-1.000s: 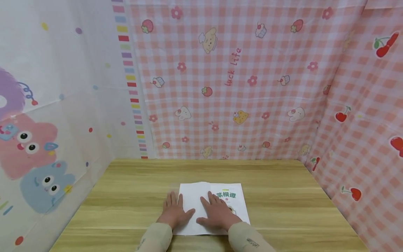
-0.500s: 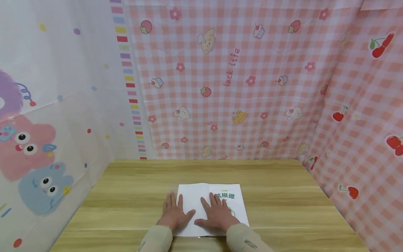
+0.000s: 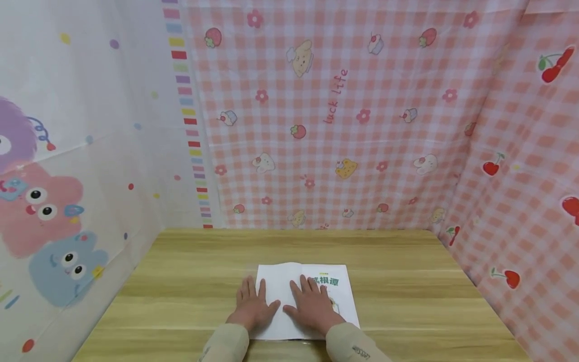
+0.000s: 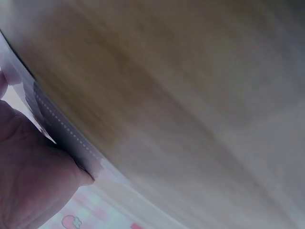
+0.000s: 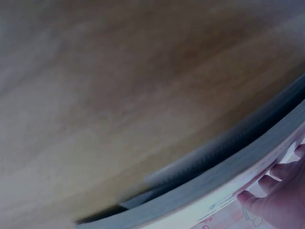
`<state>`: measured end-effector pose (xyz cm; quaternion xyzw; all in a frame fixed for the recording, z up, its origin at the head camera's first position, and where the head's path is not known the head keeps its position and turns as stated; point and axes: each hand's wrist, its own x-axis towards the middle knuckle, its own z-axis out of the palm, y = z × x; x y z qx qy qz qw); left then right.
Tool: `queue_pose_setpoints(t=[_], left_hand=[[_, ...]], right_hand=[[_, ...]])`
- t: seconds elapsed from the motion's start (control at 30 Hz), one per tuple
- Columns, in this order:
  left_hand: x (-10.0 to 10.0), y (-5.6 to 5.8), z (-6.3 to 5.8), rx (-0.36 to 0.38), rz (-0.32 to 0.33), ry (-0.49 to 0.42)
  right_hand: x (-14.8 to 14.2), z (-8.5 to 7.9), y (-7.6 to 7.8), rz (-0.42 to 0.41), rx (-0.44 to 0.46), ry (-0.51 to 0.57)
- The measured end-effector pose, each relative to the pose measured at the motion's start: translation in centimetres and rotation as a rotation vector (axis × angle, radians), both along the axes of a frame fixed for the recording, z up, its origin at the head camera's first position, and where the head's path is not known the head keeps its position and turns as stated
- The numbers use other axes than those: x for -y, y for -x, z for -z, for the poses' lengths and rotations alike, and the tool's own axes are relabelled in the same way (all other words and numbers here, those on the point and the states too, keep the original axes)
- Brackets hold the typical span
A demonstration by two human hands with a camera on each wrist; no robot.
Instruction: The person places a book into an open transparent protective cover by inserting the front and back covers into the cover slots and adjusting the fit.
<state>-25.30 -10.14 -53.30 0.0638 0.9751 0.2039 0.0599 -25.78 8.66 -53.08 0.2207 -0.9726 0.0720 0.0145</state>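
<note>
An open book (image 3: pixel 277 324) lies on the wooden table (image 3: pixel 407 286), its left page blank white. Green characters and a small drawing, partly covered, show on the right page. My left hand (image 3: pixel 254 305) rests on the left page and its outer edge, fingers straight and thumb pointing inward. On the right page my right hand (image 3: pixel 313 304) lies with spread, straight fingers, its thumb toward the middle fold. The left wrist view shows the left hand (image 4: pixel 38 167) against the book's edge (image 4: pixel 71 136). The right wrist view shows fingers (image 5: pixel 271 186) over the thick page block (image 5: pixel 209 179).
A pink checked cloth (image 3: pixel 334 146) with printed flowers and cupcakes hangs behind the table. White cloth (image 3: pixel 135 166) with cartoon figures covers the left side. Another checked cloth (image 3: pixel 520 211) with cherries hangs at the right.
The head view has swayed slightly left and back. Both hands stay on the book, with only a small shift of the right hand and thumb on its page.
</note>
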Motion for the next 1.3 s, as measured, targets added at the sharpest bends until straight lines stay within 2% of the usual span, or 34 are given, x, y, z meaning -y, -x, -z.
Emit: queue_pose_setpoints(t=[0.1, 0.27, 0.4, 0.47, 0.6, 0.7, 0.83, 1.07, 1.3], left_hand=[[0.0, 0.4, 1.0, -0.025, 0.013, 0.002], [-0.1, 0.3, 1.2, -0.031, 0.018, -0.007], [-0.1, 0.6, 2.0, -0.039, 0.011, -0.017], [-0.2, 0.4, 1.7, -0.019, 0.009, -0.017], [-0.6, -0.4, 0.0, 0.023, 0.006, -0.027], [-0.7, -0.9, -0.9, 0.032, 0.006, -0.009], [-0.6, -1.1, -1.0, 0.026, 0.001, 0.021], [-0.5, -1.2, -1.1, 0.037, -0.010, 0.028], [-0.6, -0.5, -0.6, 0.040, -0.009, 0.003]], right_hand=[[0.0, 0.0, 0.0, 0.002, -0.005, -0.016], [-0.1, 0.3, 0.1, -0.010, -0.028, -0.038], [-0.3, 0.3, 0.2, -0.021, -0.017, -0.040], [-0.4, 0.1, 0.1, -0.031, 0.009, -0.028], [-0.5, 0.3, -0.4, -0.043, 0.052, -0.030], [-0.6, 0.7, -0.5, -0.047, 0.047, -0.063], [-0.4, 1.2, -0.5, -0.039, 0.038, -0.096], [-0.4, 1.7, -0.2, -0.025, 0.065, -0.079], [-0.6, 0.2, -0.4, -0.009, 0.066, -0.039]])
